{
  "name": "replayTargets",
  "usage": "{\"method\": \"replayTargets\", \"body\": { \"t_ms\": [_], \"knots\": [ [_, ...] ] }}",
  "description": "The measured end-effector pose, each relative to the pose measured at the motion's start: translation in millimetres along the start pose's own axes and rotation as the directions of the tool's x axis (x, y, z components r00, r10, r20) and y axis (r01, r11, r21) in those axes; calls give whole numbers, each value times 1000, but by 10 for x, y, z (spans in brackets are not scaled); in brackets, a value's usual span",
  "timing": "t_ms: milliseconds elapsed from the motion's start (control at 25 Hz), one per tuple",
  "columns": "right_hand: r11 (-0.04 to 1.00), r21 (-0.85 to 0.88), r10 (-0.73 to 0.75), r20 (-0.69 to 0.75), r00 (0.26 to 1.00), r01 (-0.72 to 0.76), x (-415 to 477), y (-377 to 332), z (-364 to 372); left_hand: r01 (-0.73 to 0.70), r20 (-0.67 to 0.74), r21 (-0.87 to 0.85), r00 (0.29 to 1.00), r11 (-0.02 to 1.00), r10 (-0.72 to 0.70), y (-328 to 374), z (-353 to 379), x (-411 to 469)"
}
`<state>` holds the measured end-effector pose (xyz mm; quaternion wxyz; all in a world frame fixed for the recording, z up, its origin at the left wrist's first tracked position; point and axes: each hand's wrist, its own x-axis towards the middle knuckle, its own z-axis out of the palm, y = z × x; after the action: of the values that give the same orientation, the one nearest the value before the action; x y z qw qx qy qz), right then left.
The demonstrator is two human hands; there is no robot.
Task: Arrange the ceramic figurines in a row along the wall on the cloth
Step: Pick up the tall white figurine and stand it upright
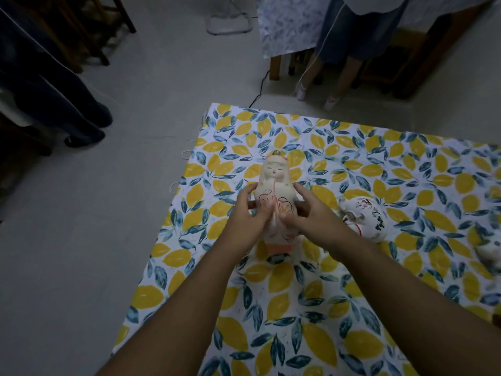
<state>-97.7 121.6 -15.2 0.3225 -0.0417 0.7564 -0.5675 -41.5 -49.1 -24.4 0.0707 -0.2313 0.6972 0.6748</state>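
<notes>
- We hold a tall ceramic doll figurine (275, 194) between both hands, above the lemon-print cloth (311, 308).
- Our left hand (250, 214) wraps the figurine's left flank, fingers curled behind it and the thumb across the front.
- Our right hand (309, 213) clasps the opposite flank, thumb pressed to the painted flower on the body; the two thumbs nearly meet over the middle.
- The figurine is white, with a painted face, a pinkish cap topped by a small gold knob, and an orange band at its base.
- Its head tips away from us and its base points toward us; the base seems to sit just over the cloth, though our wrists hide whether it touches.
- Just to the right of our right hand, a rounder white figurine (363, 218) with black and red painted marks lies on the cloth.
- At the right edge of the view another pale figurine (488, 251) rests on the cloth, too blurred to name more closely.
- The cloth is spread on a pale floor (108, 213), yellow lemons and blue-green leaves on white.
- Beyond the cloth a black cable (259, 90) runs over the floor toward a wooden table leg (275, 67).
- A person's legs (333, 77) stand at upper right, and another person's dark trousers (54, 99) at left.
</notes>
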Motion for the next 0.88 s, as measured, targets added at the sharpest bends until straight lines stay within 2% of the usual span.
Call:
{"method": "replayTargets", "body": {
  "t_ms": [120, 280, 480, 880],
  "knots": [
    [985, -33, -174, -86, 981, 171, -24, -23, -58, -159, 104, 40, 983, 986, 154, 48, 21, 61],
    [970, -27, -244, -175, 954, 243, -123, 217, -14, -315, 184, 130, 939, 940, 289, -69, 24, -11],
    [968, -8, -244, -237, 940, 249, -215, 391, 69, -335, 219, 170, 930, 927, 296, -159, 80, -62],
    [970, -90, -239, -236, 942, 224, -196, 404, 62, -398, 213, 299, 914, 867, 346, -248, 147, -49]
  ]
}}
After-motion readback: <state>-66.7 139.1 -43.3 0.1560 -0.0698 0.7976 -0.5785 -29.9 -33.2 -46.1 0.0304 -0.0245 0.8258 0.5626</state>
